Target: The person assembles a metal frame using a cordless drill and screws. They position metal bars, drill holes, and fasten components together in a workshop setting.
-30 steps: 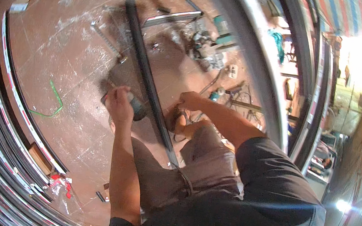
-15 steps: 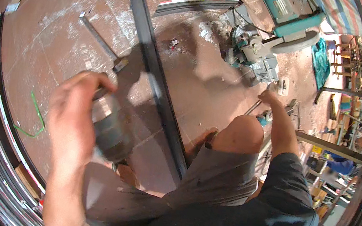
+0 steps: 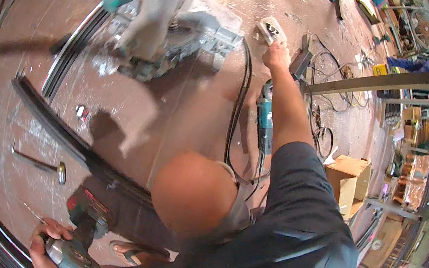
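At the lower left, my left hand (image 3: 45, 245) is wrapped around the front of a cordless drill (image 3: 75, 263). Its thin bit points up and left, and the red-and-black battery end (image 3: 89, 205) faces away from me. My right arm stretches far forward. The fingers of my right hand (image 3: 276, 57) are closed at the near end of a small white tub (image 3: 268, 24) holding small dark pieces; the fingertips are partly hidden. Close to that forearm, a teal angle grinder (image 3: 265, 121) lies on the floor.
A mitre saw (image 3: 202, 38) stands ahead on the left. Long dark metal profiles (image 3: 63, 137) and a hammer (image 3: 39, 162) lie on the dusty floor. Cables (image 3: 241, 93) loop near the grinder. At right are a cardboard box (image 3: 346, 176) and a wooden beam (image 3: 387, 83).
My view has swung right and forward. My right arm has stretched out, with the hand now at the white tub. The drill stays in my left hand, now lower in the picture.
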The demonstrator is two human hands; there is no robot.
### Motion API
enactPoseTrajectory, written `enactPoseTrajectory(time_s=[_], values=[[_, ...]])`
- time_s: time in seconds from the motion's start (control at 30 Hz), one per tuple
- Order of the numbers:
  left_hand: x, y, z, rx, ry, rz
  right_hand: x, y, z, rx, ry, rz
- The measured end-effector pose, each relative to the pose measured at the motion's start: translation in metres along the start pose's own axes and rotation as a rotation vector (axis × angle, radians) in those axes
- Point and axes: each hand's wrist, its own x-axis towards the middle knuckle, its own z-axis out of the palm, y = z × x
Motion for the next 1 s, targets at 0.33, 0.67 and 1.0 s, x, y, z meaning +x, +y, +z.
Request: enactPoseTrajectory(time_s=[0.33, 0.67, 1.0], values=[[0.069, -0.042, 0.055, 0.216, -0.057, -0.078, 0.062, 0.038, 0.039, 0.069, -0.081, -0.005], [0.070, -0.031, 0.086, 0.127, -0.225, 0.240, -0.042, 0.027, -0.028, 0.080, 0.166, -0.272], [0.044, -0.038, 0.078, 0.141, -0.296, 0.211, -0.305, -0.006, -0.027, 0.086, -0.298, -0.838]])
